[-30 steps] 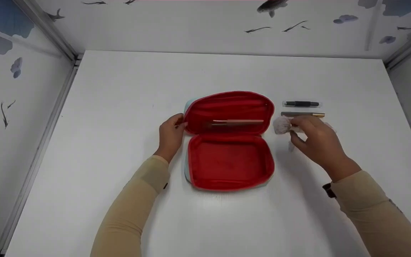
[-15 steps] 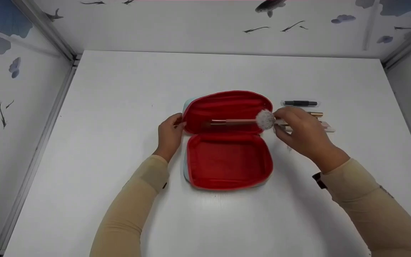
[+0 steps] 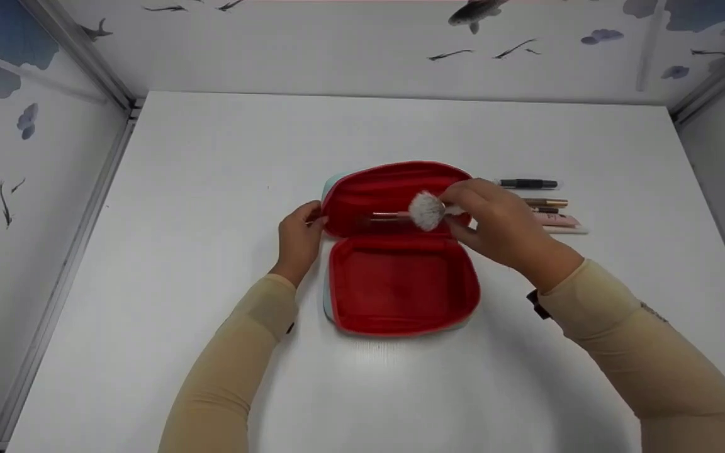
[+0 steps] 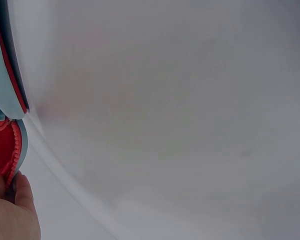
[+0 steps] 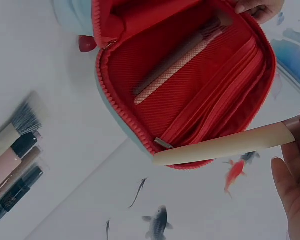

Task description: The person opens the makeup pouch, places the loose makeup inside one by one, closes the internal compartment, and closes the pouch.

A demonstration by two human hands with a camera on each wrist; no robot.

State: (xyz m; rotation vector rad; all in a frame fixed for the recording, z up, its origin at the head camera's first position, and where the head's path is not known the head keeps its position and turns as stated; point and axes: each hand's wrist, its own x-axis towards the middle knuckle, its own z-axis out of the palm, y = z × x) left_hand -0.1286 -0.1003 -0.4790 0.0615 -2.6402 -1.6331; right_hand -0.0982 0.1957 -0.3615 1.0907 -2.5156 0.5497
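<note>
A red-lined makeup pouch (image 3: 404,289) with a light blue outside lies unzipped and spread open. My left hand (image 3: 299,242) pinches the left edge of its raised lid, as the left wrist view also shows at the zipper (image 4: 15,155). Over the lid's right side, my right hand (image 3: 501,220) grips a makeup brush (image 3: 427,211) near its bristles. The white fluffy head points left; its cream handle (image 5: 225,145) shows in the right wrist view. Inside the lid, a pink-handled brush (image 5: 177,67) lies behind red mesh, partly hidden by the held brush in the head view.
Right of the pouch lie several cosmetics: a black pen-like stick (image 3: 529,184), a gold-ended tube (image 3: 548,202), a pink tube (image 3: 557,219) and a white-handled brush (image 5: 5,142). Walls with fish prints (image 3: 476,14) stand around the white table (image 3: 243,138).
My right hand has carried the fluffy brush leftward, from beside the pouch to over its lid. My left hand has stayed on the lid's edge.
</note>
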